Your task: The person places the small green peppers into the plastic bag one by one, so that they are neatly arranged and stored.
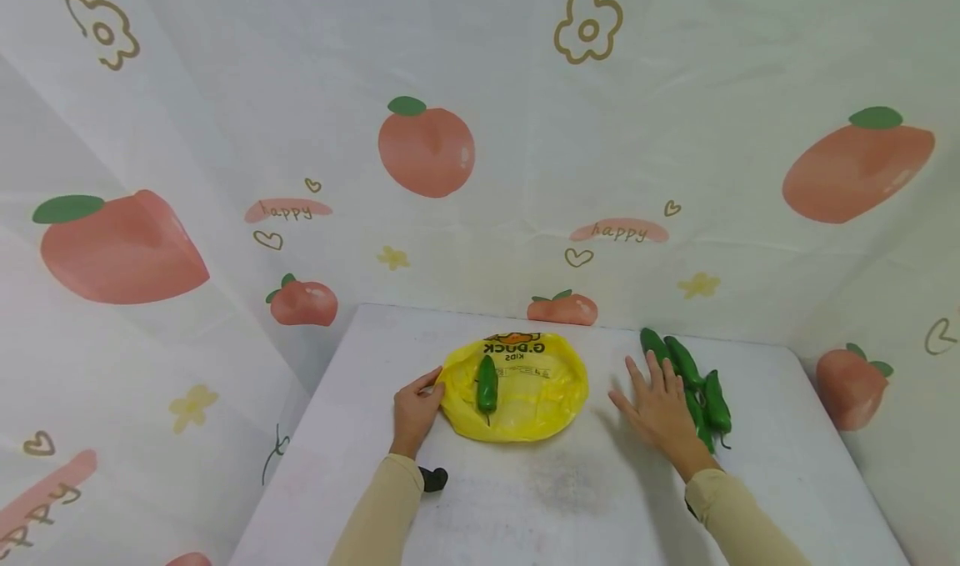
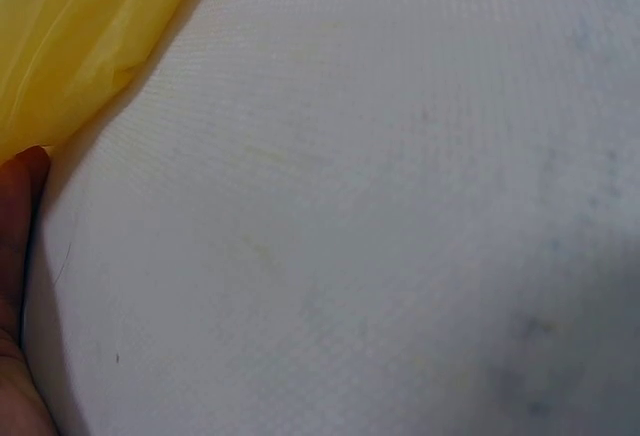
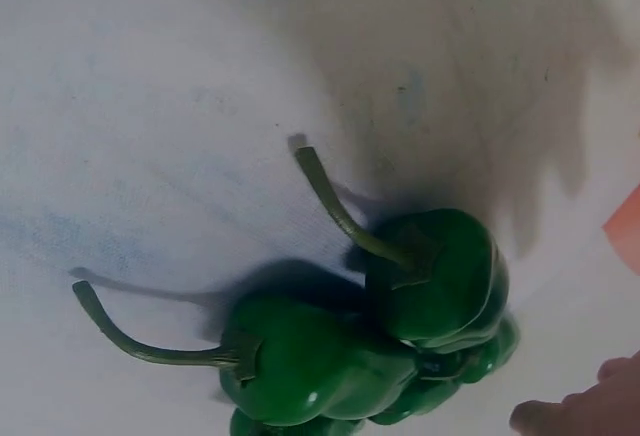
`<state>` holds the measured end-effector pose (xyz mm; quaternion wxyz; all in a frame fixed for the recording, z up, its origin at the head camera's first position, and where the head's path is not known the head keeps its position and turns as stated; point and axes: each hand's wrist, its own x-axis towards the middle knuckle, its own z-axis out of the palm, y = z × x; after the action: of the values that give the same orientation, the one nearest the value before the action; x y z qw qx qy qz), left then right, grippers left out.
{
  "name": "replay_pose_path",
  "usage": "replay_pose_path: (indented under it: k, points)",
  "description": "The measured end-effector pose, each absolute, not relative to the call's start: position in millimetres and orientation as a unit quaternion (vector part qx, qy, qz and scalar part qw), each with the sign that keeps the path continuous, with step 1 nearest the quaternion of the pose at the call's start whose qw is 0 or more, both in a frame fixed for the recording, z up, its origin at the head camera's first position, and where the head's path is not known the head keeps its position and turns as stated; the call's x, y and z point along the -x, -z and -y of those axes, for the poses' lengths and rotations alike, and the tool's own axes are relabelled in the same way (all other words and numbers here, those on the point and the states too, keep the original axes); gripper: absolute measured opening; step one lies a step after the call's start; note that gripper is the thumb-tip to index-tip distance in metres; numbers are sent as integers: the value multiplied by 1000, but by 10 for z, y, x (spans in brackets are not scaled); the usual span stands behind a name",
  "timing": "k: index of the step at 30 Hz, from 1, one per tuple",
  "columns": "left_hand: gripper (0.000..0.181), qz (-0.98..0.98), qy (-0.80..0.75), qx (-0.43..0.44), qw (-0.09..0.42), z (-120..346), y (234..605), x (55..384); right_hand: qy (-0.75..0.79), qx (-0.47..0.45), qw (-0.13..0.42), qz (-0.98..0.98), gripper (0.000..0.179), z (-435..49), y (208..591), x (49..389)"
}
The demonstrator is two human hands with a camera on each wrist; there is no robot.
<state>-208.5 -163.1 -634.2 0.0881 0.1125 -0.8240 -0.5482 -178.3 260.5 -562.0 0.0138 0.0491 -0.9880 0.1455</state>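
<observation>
A yellow plastic bag lies spread with its mouth open upward, its lettering showing mirrored. One green pepper rests inside it, stem toward me. My left hand pinches the bag's left rim; in the left wrist view only its thumb side shows against the yellow plastic. At the right, my right hand is spread above a group of green peppers and partly hides them. Two pepper stems and bodies show closely in the right wrist view, with fingertips at its lower right corner.
The white table meets a cloth backdrop printed with peaches at the back and sides. A small black object lies beside my left sleeve, partly hidden by it.
</observation>
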Motion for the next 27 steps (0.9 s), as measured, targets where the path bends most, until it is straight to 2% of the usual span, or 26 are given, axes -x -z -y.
replay_pose_path:
  k: [13, 19, 27]
  points:
    - [30, 825, 549, -99, 94, 1647, 6340, 2078, -156, -21, 17, 987, 94, -2802, 5683, 1741]
    - [31, 828, 543, -104, 94, 1640, 6341, 2086, -170, -9, 37, 985, 100, -2871, 5697, 1702]
    - [31, 828, 542, -104, 94, 1643, 6349, 2091, -204, 4, 64, 977, 96, -2928, 5732, 1665]
